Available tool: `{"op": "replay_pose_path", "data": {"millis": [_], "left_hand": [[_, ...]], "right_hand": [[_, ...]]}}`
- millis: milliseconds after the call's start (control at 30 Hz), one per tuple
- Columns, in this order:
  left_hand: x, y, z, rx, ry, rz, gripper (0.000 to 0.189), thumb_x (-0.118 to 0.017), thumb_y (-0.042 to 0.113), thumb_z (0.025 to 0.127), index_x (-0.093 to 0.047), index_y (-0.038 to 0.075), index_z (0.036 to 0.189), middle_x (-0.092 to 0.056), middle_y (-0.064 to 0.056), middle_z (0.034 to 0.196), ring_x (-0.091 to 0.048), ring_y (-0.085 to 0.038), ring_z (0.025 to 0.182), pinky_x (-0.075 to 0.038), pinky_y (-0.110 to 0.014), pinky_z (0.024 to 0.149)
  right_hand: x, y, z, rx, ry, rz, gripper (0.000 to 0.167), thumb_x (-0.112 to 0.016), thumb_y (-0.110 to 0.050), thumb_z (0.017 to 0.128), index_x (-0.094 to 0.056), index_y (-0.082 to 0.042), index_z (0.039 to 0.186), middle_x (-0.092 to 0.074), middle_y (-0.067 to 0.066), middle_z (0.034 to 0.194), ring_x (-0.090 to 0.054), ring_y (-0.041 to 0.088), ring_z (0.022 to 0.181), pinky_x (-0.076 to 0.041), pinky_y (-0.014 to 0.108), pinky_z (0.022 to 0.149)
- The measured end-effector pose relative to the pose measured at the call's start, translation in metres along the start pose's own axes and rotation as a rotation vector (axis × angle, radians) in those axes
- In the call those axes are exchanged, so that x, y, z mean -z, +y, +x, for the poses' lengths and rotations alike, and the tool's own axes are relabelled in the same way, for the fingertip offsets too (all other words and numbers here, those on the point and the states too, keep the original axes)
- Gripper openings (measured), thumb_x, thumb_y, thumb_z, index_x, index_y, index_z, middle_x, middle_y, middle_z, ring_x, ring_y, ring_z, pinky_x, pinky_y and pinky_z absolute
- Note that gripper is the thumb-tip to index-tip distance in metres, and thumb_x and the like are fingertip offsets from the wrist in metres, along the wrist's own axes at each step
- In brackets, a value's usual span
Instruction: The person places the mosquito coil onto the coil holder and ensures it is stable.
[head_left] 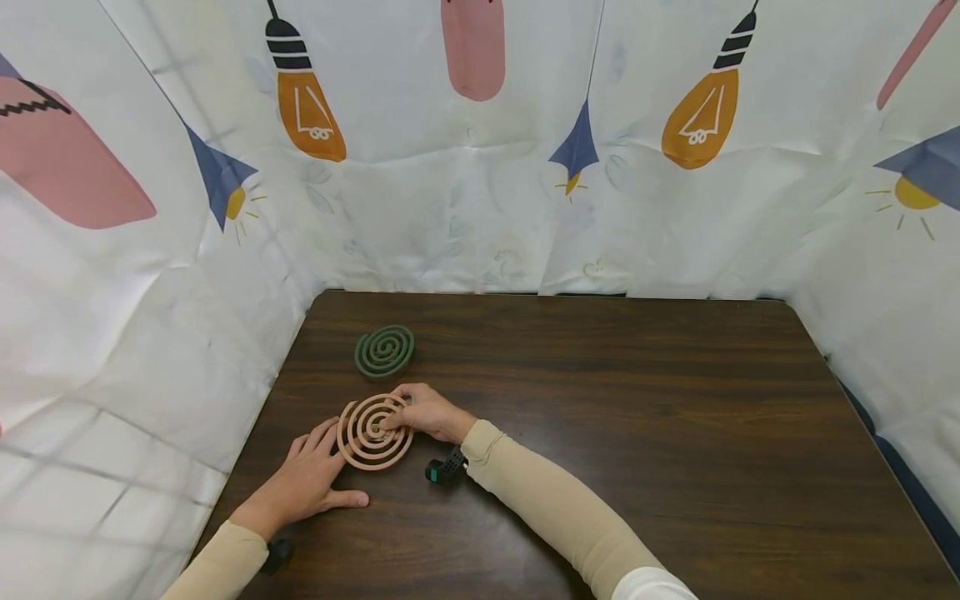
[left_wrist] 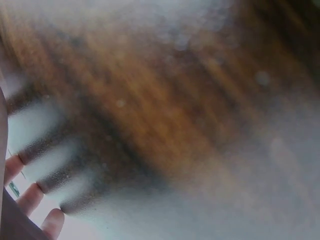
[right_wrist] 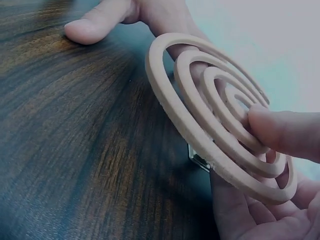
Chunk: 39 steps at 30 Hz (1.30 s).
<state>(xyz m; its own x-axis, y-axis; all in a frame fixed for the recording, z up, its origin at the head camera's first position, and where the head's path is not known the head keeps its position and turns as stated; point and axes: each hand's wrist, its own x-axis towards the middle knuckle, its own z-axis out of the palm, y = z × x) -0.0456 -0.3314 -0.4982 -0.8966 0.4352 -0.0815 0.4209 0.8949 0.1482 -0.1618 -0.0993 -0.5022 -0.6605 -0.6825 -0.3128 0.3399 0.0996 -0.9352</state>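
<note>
A tan mosquito coil (head_left: 350,433) is pinched in my right hand (head_left: 435,414), thumb on its inner rings. In the right wrist view the tan coil (right_wrist: 172,107) is tilted above the table, with the thumb (right_wrist: 280,131) on its upper face and the other fingers beneath. My left hand (head_left: 303,483) rests on the table at the coil's left, fingers spread and thumb stretched out. Whether its fingertips touch the coil, I cannot tell. Farther back lies a green mosquito coil (head_left: 381,361), flat on the table. Part of a small metal piece (right_wrist: 198,159) shows below the tan coil.
The dark wooden table (head_left: 637,400) extends far to the right of both hands. White printed cloth (head_left: 465,217) hangs behind it and along both sides. A dark wrist device (head_left: 446,467) sits beneath the right wrist. The left wrist view is mostly blurred tabletop.
</note>
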Motion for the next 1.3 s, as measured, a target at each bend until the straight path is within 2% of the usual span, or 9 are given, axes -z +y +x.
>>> {"op": "replay_pose_path", "data": {"millis": [267, 667, 1300], "left_hand": [[-0.0015, -0.0012, -0.001, -0.005, 0.003, 0.002, 0.101, -0.061, 0.079, 0.082, -0.048, 0.01, 0.155, -0.036, -0.03, 0.153, -0.034, -0.05, 0.139, -0.036, -0.069, 0.098], [-0.0013, -0.0011, -0.002, 0.002, 0.0, -0.004, 0.103, -0.06, 0.079, 0.083, -0.044, 0.009, 0.157, -0.03, -0.029, 0.157, -0.032, -0.049, 0.14, -0.035, -0.069, 0.099], [-0.0002, 0.0014, -0.0011, 0.001, 0.01, -0.006, 0.102, -0.061, 0.079, 0.082, -0.046, 0.01, 0.156, -0.035, -0.029, 0.154, -0.033, -0.049, 0.139, -0.036, -0.069, 0.098]], "right_hand": [[0.0, -0.0007, -0.0003, 0.033, 0.027, -0.036, 0.032, -0.079, -0.003, 0.087, -0.064, -0.001, 0.115, -0.068, 0.009, 0.071, -0.063, 0.016, 0.058, -0.053, 0.028, 0.054], [-0.0054, -0.0019, -0.0021, 0.054, 0.081, -0.103, 0.032, -0.079, -0.004, 0.087, -0.061, -0.003, 0.114, -0.067, 0.008, 0.072, -0.061, 0.015, 0.056, -0.049, 0.028, 0.053], [-0.0086, 0.0, -0.0028, 0.043, 0.138, -0.089, 0.034, -0.082, -0.004, 0.085, -0.061, -0.004, 0.112, -0.068, 0.008, 0.074, -0.063, 0.015, 0.058, -0.05, 0.026, 0.053]]}}
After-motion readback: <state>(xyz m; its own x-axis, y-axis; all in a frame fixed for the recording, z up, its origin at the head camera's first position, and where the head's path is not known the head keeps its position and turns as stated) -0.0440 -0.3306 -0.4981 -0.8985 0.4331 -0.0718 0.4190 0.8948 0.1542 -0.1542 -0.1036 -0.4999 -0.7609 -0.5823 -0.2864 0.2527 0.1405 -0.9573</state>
